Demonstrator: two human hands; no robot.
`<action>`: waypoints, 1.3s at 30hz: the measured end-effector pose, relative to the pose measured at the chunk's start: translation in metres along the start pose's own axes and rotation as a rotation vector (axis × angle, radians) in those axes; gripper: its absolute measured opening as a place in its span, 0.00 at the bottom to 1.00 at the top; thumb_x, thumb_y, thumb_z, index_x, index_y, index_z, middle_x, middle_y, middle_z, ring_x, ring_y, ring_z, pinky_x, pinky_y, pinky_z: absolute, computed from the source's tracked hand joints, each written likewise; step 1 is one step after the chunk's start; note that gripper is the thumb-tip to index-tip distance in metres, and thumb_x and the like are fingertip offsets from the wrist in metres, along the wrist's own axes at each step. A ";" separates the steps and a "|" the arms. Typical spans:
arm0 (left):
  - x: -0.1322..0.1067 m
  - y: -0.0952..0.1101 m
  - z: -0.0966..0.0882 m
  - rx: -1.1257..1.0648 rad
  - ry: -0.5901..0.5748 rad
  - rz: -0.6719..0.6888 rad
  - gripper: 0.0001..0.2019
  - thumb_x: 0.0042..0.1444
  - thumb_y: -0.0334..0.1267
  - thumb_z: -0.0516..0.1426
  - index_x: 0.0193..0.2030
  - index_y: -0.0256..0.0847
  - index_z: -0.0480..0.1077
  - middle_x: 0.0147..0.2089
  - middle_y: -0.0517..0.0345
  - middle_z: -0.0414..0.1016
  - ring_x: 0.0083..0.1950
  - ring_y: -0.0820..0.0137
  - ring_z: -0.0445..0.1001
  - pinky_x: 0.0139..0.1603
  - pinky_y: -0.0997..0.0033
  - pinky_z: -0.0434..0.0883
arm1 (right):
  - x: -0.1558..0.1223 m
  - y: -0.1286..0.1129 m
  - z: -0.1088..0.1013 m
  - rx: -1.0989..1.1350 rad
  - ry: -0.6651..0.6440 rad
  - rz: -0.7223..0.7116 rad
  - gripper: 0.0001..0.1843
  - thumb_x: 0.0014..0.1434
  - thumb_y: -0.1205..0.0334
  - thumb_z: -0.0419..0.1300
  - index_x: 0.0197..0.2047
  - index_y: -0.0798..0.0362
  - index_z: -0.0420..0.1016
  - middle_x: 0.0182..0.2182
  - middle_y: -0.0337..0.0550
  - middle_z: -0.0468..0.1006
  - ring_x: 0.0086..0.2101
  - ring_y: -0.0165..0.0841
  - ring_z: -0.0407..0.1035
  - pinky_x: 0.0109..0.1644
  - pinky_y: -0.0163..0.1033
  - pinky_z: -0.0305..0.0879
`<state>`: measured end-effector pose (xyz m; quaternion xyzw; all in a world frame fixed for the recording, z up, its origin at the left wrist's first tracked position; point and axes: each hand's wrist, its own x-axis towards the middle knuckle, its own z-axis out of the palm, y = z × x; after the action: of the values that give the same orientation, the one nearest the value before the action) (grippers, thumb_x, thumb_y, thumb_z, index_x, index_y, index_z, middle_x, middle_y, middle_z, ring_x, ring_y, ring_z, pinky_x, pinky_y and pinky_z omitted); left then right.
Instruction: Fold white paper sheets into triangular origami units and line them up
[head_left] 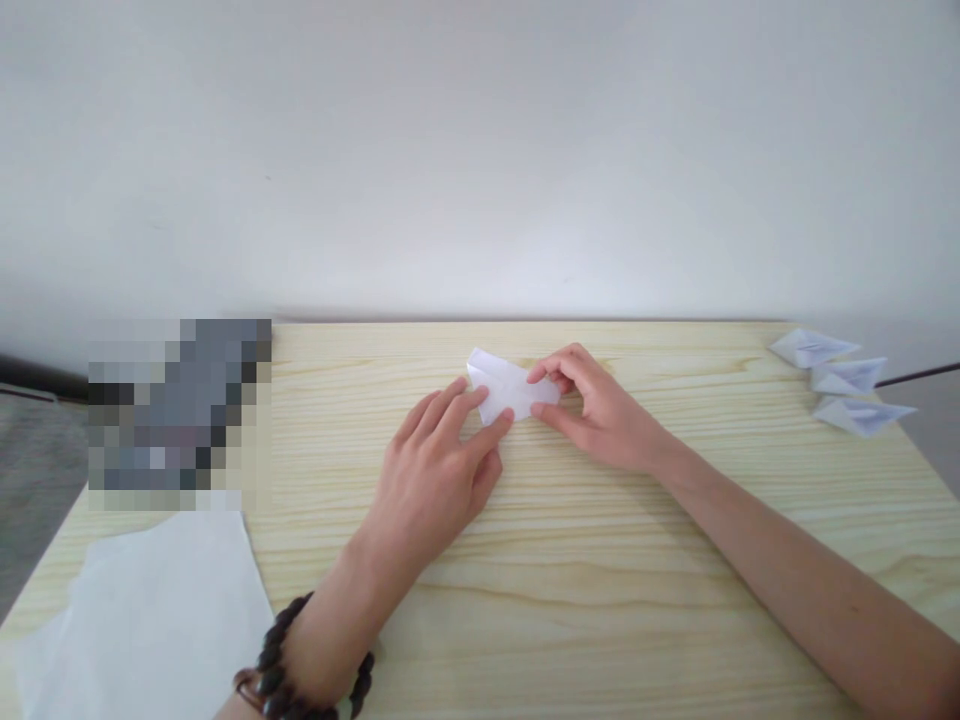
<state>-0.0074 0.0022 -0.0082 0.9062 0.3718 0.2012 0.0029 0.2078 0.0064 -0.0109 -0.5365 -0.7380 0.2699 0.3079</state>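
Note:
A small folded piece of white paper [502, 385] lies on the wooden table in front of me, with a raised fold at its left end. My left hand [439, 455] holds its left part, thumb and index finger pressing the paper from above. At the other end, my right hand [592, 405] grips the paper's right tip between thumb and fingers. Part of that tip is hidden by the fingers. A dark bead bracelet [274, 655] circles my left wrist.
Three folded white paper pieces [814, 348] lie at the table's far right. Loose white sheets [165, 610] are stacked at the near left. Behind them sits a dark, pixelated object [187, 400]. A pale wall [525, 160] rises behind the table's [600, 600] back edge.

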 end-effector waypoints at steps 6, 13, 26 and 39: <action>-0.002 0.000 -0.002 -0.005 0.001 0.012 0.15 0.59 0.32 0.53 0.50 0.41 0.75 0.56 0.46 0.74 0.61 0.54 0.69 0.59 0.48 0.70 | -0.001 -0.005 0.006 -0.162 0.003 -0.019 0.09 0.58 0.63 0.58 0.43 0.50 0.66 0.41 0.45 0.70 0.43 0.39 0.65 0.49 0.48 0.60; -0.004 -0.002 -0.006 -0.072 -0.008 0.023 0.14 0.59 0.33 0.52 0.46 0.38 0.77 0.57 0.46 0.74 0.61 0.54 0.69 0.62 0.51 0.69 | 0.000 0.001 -0.004 -0.040 -0.069 -0.015 0.13 0.58 0.70 0.54 0.47 0.50 0.67 0.43 0.45 0.69 0.42 0.36 0.66 0.49 0.46 0.63; -0.006 -0.001 -0.003 -0.051 -0.010 0.032 0.14 0.60 0.34 0.53 0.49 0.43 0.76 0.59 0.54 0.73 0.63 0.53 0.67 0.61 0.47 0.69 | -0.002 -0.007 0.006 -0.186 -0.004 -0.002 0.11 0.57 0.61 0.59 0.44 0.52 0.67 0.42 0.46 0.69 0.45 0.41 0.65 0.49 0.49 0.60; -0.007 -0.002 -0.004 -0.014 -0.066 0.082 0.18 0.60 0.33 0.54 0.55 0.47 0.73 0.61 0.55 0.70 0.64 0.47 0.64 0.61 0.42 0.68 | -0.002 -0.005 0.008 -0.201 0.033 -0.034 0.14 0.55 0.58 0.62 0.44 0.51 0.66 0.42 0.46 0.69 0.44 0.42 0.64 0.49 0.50 0.60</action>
<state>-0.0145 -0.0016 -0.0076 0.9268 0.3324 0.1740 0.0133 0.1995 0.0028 -0.0129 -0.5566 -0.7650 0.1803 0.2691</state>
